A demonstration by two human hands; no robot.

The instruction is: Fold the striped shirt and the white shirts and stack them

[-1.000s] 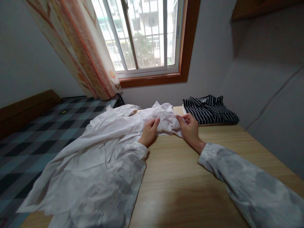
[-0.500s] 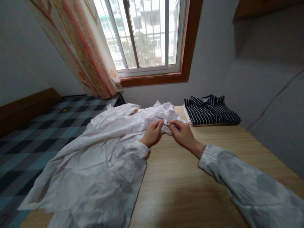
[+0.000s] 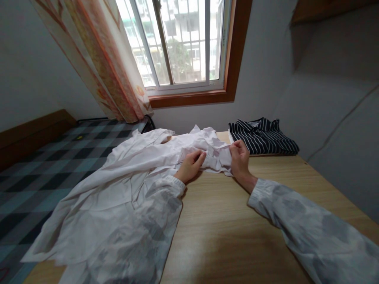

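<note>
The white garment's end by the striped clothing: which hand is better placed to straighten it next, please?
The right hand, I think: it holds the white garment at that end, near the striped clothing, while the left hand is farther from it.

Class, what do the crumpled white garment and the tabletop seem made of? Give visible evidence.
White garment: thin, matte cloth, perhaps cotton, judging by its fine creases.
Tabletop: wood or wood-look laminate, with a faint sheen; the pale, streaked grain suggests it.

Two hands, one striped garment — one white garment, perhaps more.
</note>
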